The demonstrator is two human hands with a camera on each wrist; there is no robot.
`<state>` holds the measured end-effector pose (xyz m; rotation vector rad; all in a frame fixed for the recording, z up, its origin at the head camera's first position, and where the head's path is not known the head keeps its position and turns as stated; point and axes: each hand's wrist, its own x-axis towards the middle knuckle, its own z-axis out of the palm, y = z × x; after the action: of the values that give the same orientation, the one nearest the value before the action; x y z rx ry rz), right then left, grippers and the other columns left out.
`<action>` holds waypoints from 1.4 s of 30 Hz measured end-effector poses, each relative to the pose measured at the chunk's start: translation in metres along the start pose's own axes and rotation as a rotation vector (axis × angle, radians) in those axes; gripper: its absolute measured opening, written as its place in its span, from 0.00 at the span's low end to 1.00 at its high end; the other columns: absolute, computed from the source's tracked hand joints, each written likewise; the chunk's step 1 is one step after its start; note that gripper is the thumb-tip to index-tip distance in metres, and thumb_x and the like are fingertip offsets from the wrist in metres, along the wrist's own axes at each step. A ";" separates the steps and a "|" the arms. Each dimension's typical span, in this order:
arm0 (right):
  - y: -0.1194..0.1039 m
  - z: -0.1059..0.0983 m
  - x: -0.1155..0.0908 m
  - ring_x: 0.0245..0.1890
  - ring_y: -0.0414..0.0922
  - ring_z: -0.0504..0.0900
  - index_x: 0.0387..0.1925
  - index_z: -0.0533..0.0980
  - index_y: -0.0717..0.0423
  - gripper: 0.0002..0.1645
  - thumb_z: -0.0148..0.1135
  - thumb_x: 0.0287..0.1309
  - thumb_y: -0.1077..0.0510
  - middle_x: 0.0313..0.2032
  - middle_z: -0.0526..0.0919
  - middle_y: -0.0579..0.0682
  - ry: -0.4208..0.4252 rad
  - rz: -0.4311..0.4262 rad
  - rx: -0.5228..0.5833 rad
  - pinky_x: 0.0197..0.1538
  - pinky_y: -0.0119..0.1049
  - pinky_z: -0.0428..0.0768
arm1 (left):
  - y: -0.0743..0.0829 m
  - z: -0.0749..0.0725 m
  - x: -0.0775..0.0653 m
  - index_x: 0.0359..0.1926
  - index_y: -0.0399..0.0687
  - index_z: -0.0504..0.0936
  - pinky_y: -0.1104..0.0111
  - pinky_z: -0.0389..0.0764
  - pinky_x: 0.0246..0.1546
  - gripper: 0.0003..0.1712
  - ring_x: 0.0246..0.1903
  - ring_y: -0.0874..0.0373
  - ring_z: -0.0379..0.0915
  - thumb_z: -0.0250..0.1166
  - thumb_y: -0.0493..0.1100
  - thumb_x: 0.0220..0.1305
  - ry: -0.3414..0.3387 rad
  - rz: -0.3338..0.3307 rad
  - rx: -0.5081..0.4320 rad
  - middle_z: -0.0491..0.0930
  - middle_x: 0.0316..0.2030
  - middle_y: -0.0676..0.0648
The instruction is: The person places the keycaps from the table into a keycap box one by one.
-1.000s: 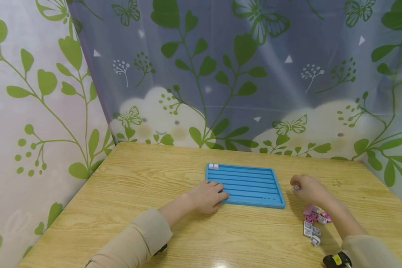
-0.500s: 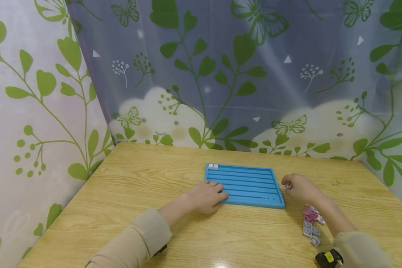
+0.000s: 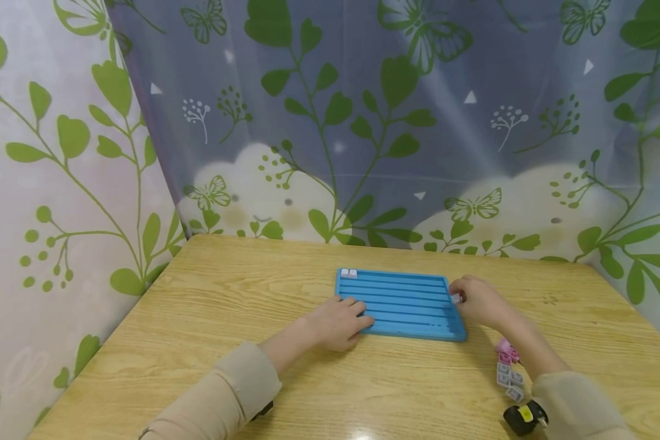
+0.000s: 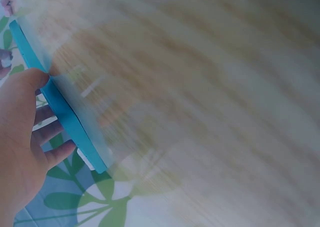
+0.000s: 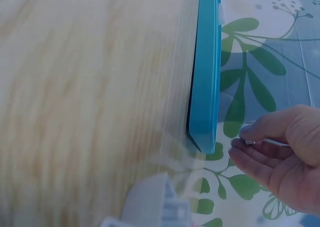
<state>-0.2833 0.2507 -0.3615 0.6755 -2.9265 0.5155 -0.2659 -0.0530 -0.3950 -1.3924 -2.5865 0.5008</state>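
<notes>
A blue tray (image 3: 401,304) with long parallel grooves lies on the table. Two white keycaps (image 3: 349,274) sit side by side in its far left corner. My left hand (image 3: 338,322) rests on the tray's near left corner, its thumb touching the front rim (image 4: 70,119) and its fingers extended over the tray. At the tray's right rim, my right hand (image 3: 481,300) pinches a small whitish keycap (image 3: 458,298) between thumb and fingertips. The right wrist view shows this keycap (image 5: 248,141) mostly covered by the fingers, just beyond the tray's end.
Several loose pink keycaps (image 3: 507,351) and grey keycaps (image 3: 509,379) lie in a pile below my right forearm. A black strap device (image 3: 525,417) is on the right wrist. The patterned curtain (image 3: 330,122) hangs behind the wooden table (image 3: 242,269).
My right hand has moved left with the pinched keycap, from the table right of the tray to its right rim. The left hand and the tray have stayed in place.
</notes>
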 end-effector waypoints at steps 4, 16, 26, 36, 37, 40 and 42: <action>-0.002 0.001 0.002 0.31 0.49 0.73 0.33 0.76 0.69 0.09 0.55 0.46 0.74 0.31 0.76 0.56 0.029 -0.019 0.021 0.35 0.45 0.74 | 0.000 0.000 0.001 0.61 0.59 0.69 0.64 0.72 0.46 0.21 0.49 0.57 0.68 0.49 0.53 0.69 -0.005 -0.002 -0.008 0.71 0.51 0.52; -0.007 0.000 0.006 0.33 0.50 0.75 0.35 0.76 0.67 0.07 0.58 0.52 0.70 0.32 0.78 0.54 0.000 -0.011 0.059 0.36 0.45 0.75 | -0.001 0.000 0.001 0.62 0.59 0.69 0.64 0.72 0.46 0.22 0.50 0.57 0.68 0.49 0.53 0.69 -0.017 -0.005 -0.016 0.71 0.51 0.52; -0.011 0.000 0.009 0.36 0.53 0.78 0.40 0.75 0.68 0.11 0.58 0.52 0.70 0.38 0.79 0.59 -0.011 -0.018 0.105 0.36 0.44 0.77 | -0.001 -0.001 0.001 0.62 0.59 0.68 0.64 0.71 0.46 0.22 0.49 0.57 0.68 0.49 0.53 0.69 -0.031 -0.010 -0.018 0.71 0.51 0.51; -0.011 0.003 0.016 0.38 0.52 0.79 0.44 0.76 0.69 0.14 0.59 0.54 0.70 0.41 0.78 0.61 -0.033 -0.024 0.166 0.36 0.41 0.78 | 0.000 -0.001 0.001 0.62 0.58 0.69 0.62 0.72 0.46 0.22 0.50 0.56 0.68 0.49 0.52 0.69 -0.013 -0.003 -0.039 0.71 0.51 0.51; -0.012 0.003 0.017 0.38 0.54 0.79 0.44 0.75 0.70 0.14 0.59 0.54 0.70 0.42 0.79 0.62 -0.034 -0.023 0.174 0.36 0.42 0.78 | -0.001 -0.001 0.001 0.62 0.58 0.69 0.62 0.71 0.46 0.22 0.50 0.56 0.68 0.49 0.52 0.69 -0.012 -0.003 -0.043 0.71 0.51 0.51; -0.013 0.003 0.021 0.41 0.56 0.80 0.46 0.74 0.70 0.15 0.59 0.55 0.69 0.43 0.79 0.63 -0.035 -0.016 0.188 0.38 0.43 0.79 | -0.001 -0.001 0.001 0.62 0.57 0.69 0.61 0.71 0.47 0.22 0.51 0.55 0.68 0.49 0.52 0.69 -0.010 -0.001 -0.052 0.71 0.51 0.50; -0.015 0.002 0.023 0.42 0.56 0.80 0.46 0.74 0.70 0.15 0.58 0.55 0.69 0.42 0.79 0.62 -0.038 -0.016 0.196 0.38 0.42 0.79 | -0.001 -0.001 0.001 0.62 0.57 0.69 0.61 0.71 0.47 0.22 0.51 0.55 0.68 0.50 0.52 0.69 -0.007 0.001 -0.057 0.71 0.51 0.50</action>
<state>-0.2977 0.2276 -0.3549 0.7362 -2.9284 0.8039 -0.2673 -0.0525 -0.3939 -1.4125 -2.6253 0.4367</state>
